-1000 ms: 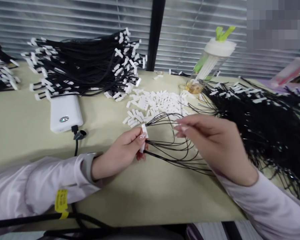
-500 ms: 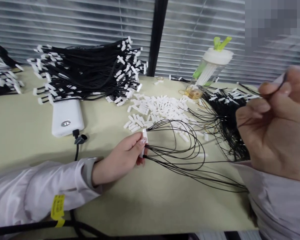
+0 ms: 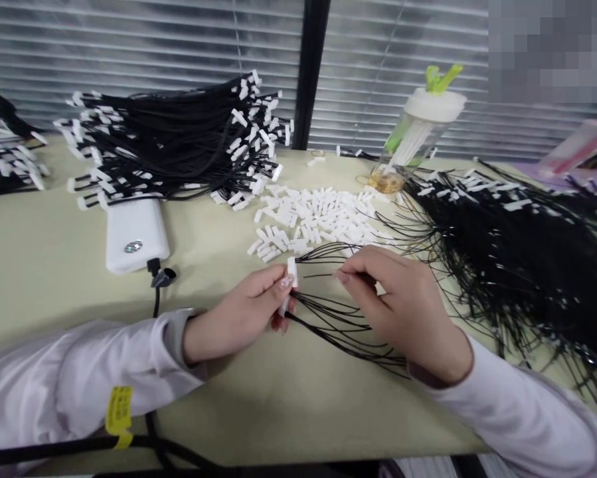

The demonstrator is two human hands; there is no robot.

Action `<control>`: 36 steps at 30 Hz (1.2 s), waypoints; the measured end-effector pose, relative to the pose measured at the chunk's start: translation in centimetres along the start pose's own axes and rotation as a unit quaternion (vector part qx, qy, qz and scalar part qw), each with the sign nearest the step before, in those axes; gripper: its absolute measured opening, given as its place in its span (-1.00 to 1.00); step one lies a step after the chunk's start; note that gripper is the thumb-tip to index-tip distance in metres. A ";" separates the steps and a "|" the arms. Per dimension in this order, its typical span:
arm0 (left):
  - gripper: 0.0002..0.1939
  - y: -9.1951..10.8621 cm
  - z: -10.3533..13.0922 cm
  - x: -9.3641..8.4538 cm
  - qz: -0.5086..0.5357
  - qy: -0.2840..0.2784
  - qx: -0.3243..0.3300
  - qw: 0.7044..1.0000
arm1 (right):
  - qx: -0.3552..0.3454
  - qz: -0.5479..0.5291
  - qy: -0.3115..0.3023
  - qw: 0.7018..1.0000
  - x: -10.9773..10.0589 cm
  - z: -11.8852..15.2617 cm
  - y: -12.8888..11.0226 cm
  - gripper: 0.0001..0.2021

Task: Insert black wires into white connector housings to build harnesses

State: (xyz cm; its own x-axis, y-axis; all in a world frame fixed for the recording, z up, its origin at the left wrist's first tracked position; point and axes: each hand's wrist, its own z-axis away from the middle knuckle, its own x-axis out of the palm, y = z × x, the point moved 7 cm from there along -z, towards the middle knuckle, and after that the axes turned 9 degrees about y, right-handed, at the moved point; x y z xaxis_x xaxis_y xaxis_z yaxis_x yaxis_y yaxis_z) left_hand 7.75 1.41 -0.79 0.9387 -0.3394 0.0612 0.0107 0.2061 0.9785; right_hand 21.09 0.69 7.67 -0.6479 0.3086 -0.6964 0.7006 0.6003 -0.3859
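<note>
My left hand (image 3: 241, 309) pinches a white connector (image 3: 291, 271) near the middle of the table. Several thin black wires (image 3: 328, 317) run rightward out of the connector. My right hand (image 3: 398, 299) is closed just right of it, thumb and forefinger pinching one thin black wire (image 3: 317, 275) whose end points at the connector, with a small gap showing. Other wires pass behind and under my right hand. Beyond both hands lies a pile of loose white connectors (image 3: 328, 216).
A big bundle of black cables (image 3: 173, 139) stands at the back left beside a white power bank (image 3: 136, 236). A clear jar (image 3: 418, 133) leans at the back. Many loose black wires (image 3: 527, 265) cover the right side. A black cable (image 3: 69, 448) crosses the lower left.
My right hand has come down and left from the upper right to the connector, with its fingers on a wire. My left hand has kept its hold and barely moved.
</note>
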 end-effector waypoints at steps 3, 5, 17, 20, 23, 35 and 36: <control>-0.76 0.0 0.0 0.1 0.003 -0.007 -0.002 1.000 | -0.007 0.003 0.001 1.000 -0.1 0.1 -0.1 -0.91; -0.76 0.0 -0.1 0.1 0.001 -0.007 -0.001 1.000 | -0.007 -0.001 -0.006 1.000 0.0 0.1 -0.2 -0.90; -0.74 0.3 0.1 0.3 -0.012 -0.022 0.006 1.000 | -0.077 -0.035 -0.052 0.995 1.3 0.5 -0.9 -0.87; -0.74 0.5 0.2 0.7 -0.041 -0.037 0.016 0.998 | -0.105 -0.006 -0.061 0.993 1.9 0.8 -1.3 -0.85; -0.75 0.7 0.3 0.9 -0.061 -0.041 0.023 0.997 | -0.146 0.040 -0.051 0.987 2.2 1.1 -1.9 -0.85; -0.68 0.3 0.1 0.8 -0.044 -0.048 0.016 0.998 | -0.286 0.135 0.003 0.949 1.9 1.4 -3.7 -0.73; -0.68 0.3 0.1 0.8 -0.040 -0.048 0.014 0.998 | -0.288 0.138 0.005 0.948 1.9 1.4 -3.7 -0.73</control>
State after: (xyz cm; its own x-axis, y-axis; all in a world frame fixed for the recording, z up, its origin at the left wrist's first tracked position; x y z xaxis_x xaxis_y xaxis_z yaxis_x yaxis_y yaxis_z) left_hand 8.50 1.14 -0.48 0.8983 -0.4393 0.0005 0.0724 0.1493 0.9861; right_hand 17.66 -2.02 6.91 -0.4688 0.5178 -0.7156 0.5660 0.7981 0.2067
